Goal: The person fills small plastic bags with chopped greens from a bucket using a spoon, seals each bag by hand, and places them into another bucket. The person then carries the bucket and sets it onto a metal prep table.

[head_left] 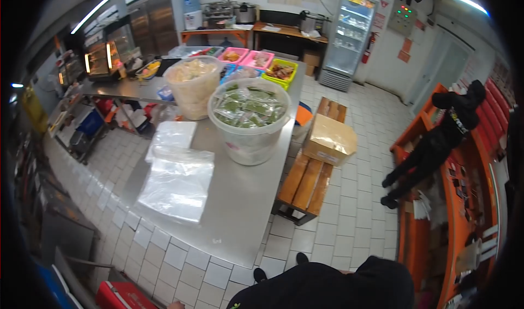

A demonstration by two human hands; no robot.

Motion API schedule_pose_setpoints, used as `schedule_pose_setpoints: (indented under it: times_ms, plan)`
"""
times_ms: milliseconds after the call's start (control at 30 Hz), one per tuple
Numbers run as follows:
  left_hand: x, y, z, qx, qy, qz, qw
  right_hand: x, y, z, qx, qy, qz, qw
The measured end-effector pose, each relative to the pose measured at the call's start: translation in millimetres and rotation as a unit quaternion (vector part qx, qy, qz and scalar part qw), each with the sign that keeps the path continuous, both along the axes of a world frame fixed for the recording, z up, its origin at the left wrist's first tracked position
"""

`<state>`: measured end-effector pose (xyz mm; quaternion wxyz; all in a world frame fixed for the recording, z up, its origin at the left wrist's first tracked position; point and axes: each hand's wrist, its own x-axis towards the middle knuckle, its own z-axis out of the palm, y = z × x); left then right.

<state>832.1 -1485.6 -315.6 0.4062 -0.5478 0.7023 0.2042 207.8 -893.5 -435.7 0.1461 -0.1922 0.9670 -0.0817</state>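
Only a sliver of my left hand (176, 305) shows at the bottom edge, near a red box (123, 295); its fingers are cut off. My right hand is out of view. On the steel table (240, 211) in front of me lie two stacks of clear plastic bags (179, 183), (172, 134). Behind them stands a large clear tub (248, 140) filled with bagged green leaves (251, 104). A second tub (191, 91), to its left, holds pale bagged food (191, 70).
Pink baskets (256, 60) and a yellow basket (280, 72) hold food at the table's far end. A cardboard box (330, 138) rests on a wooden bench (305, 183) to the right. A person in black (445, 126) stands by orange shelving (417, 249). A glass-door fridge (349, 39) stands behind.
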Motion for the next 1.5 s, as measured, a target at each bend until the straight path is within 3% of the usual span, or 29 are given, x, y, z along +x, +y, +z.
schedule_pose_setpoints:
  times_ms: [67, 100, 133, 200, 267, 300, 333, 367, 400, 467, 500, 567, 600, 667, 733, 767, 800, 833, 867, 900, 967, 1000, 1067, 1133, 1200, 1233, 1300, 1433, 1500]
  plan:
    - [-13.1, -2.9, -61.4, -0.042, 0.038, -0.143, 0.988, 50.9, -37.0, 16.6, 0.039, -0.145, -0.006, 0.989]
    - [-32.7, 4.2, -86.6, -0.031, 0.167, -0.207, 0.964, 61.1, -39.9, 36.2, 0.057, -0.229, -0.01, 0.972]
    - [-80.5, 17.8, -111.6, 0.065, 0.14, -0.311, 0.938, 69.6, -101.5, 59.1, 0.07, -0.311, -0.011, 0.948]
    - [-155.2, 64.6, -146.1, 0.111, 0.167, -0.613, 0.764, 86.7, -134.2, 88.8, 0.081, -0.457, -0.002, 0.886]
    - [-221.9, 121.0, -162.7, 0.109, 0.157, -0.648, 0.738, 104.2, -173.6, 108.8, 0.082, -0.585, 0.013, 0.807]
    - [-257.5, 148.7, -175.1, 0.21, 0.192, -0.522, 0.804, 98.9, -169.8, 115.6, 0.083, -0.638, 0.02, 0.765]
    - [-298.7, 181.6, -186.9, 0.307, 0.224, -0.38, 0.843, 110.8, -168.6, 71.6, -0.165, -0.65, -0.076, 0.738]
    - [-353.5, 215.9, -159.8, 0.397, 0.248, -0.226, 0.854, 119.3, -194.8, 115.5, -0.241, -0.608, -0.128, 0.746]
    - [-420.1, 242.7, -61.3, 0.475, 0.264, -0.064, 0.837, 120.3, -210.1, 138.9, -0.313, -0.557, -0.081, 0.764]
    - [-447.1, 253.5, -47.8, 0.35, 0.524, -0.175, 0.757, 117.5, -216.4, 133.3, -0.417, -0.421, -0.084, 0.801]
    - [-462.4, 253.4, -37.1, 0.368, 0.471, -0.179, 0.782, 113.8, -207.5, 136.9, -0.408, -0.425, -0.082, 0.804]
    - [-481.3, 262.2, -32.3, 0.443, 0.405, 0.118, 0.791, 90.2, -190.2, 151.5, -0.526, -0.426, -0.073, 0.733]
    - [-492.1, 271.7, -24.8, 0.439, 0.409, 0.126, 0.79, 81.2, -177.0, 164.2, -0.521, -0.431, -0.065, 0.734]
    - [-495.9, 286.1, -6.5, 0.579, 0.401, 0.302, 0.643, 78.5, -151.1, 190.1, -0.515, -0.365, -0.038, 0.774]
    - [-500.4, 321.5, 13.1, 0.567, 0.404, 0.315, 0.645, 80.6, -133.7, 183.1, -0.553, -0.341, -0.051, 0.759]
    - [-505.0, 339.5, 27.4, 0.564, 0.405, 0.318, 0.646, 77.7, -122.3, 179.9, -0.516, -0.281, -0.06, 0.807]
    - [-508.4, 352.7, 55.6, 0.497, 0.395, 0.247, 0.732, 75.6, -113.7, 175.5, -0.478, -0.22, -0.07, 0.848]
    - [-510.9, 356.0, 77.4, 0.423, 0.374, 0.171, 0.808, 75.5, -106.3, 172.1, -0.515, -0.247, -0.102, 0.814]
    - [-517.3, 341.1, 60.8, 0.324, 0.485, -0.006, 0.812, 74.6, -99.5, 169.6, -0.549, -0.273, -0.135, 0.778]
    - [-526.7, 323.4, 44.4, 0.213, 0.568, -0.188, 0.772, 75.2, -91.4, 164.2, -0.54, -0.282, -0.162, 0.776]
    - [-556.5, 265.8, 145.6, 0.108, 0.706, -0.157, 0.682, 74.7, -71.8, 150.2, -0.519, -0.284, -0.223, 0.775]
    - [-569.6, 235.8, 209.5, 0.064, 0.72, -0.088, 0.685, 75.7, -61.7, 145.4, -0.507, -0.278, -0.257, 0.774]
    - [-600.1, 140.3, 260.4, -0.213, 0.785, -0.158, 0.559, 75.1, -41.6, 130.9, -0.493, -0.249, -0.291, 0.781]
    - [-619.0, 46.3, 312.9, -0.346, 0.771, -0.169, 0.507, 73.9, -24.4, 104.8, -0.468, -0.219, -0.338, 0.786]
    - [-641.5, -31.7, 353.0, -0.369, 0.664, -0.255, 0.598, 72.7, -15.0, 82.2, -0.448, -0.19, -0.387, 0.783]
    - [-662.4, -52.6, 357.4, -0.369, 0.661, -0.267, 0.596, 70.0, -13.1, 70.9, -0.459, -0.176, -0.415, 0.766]
    - [-690.9, -91.7, 353.4, -0.353, 0.458, -0.42, 0.699, 67.9, -18.0, 57.4, -0.477, -0.148, -0.456, 0.737]
    - [-742.3, -94.2, 328.9, -0.237, 0.378, -0.511, 0.735, 57.8, -51.7, 41.7, -0.438, -0.116, -0.449, 0.77]
    - [-759.3, -100.4, 311.1, -0.33, 0.275, -0.578, 0.693, 53.4, -78.9, 43.6, -0.373, -0.112, -0.42, 0.82]
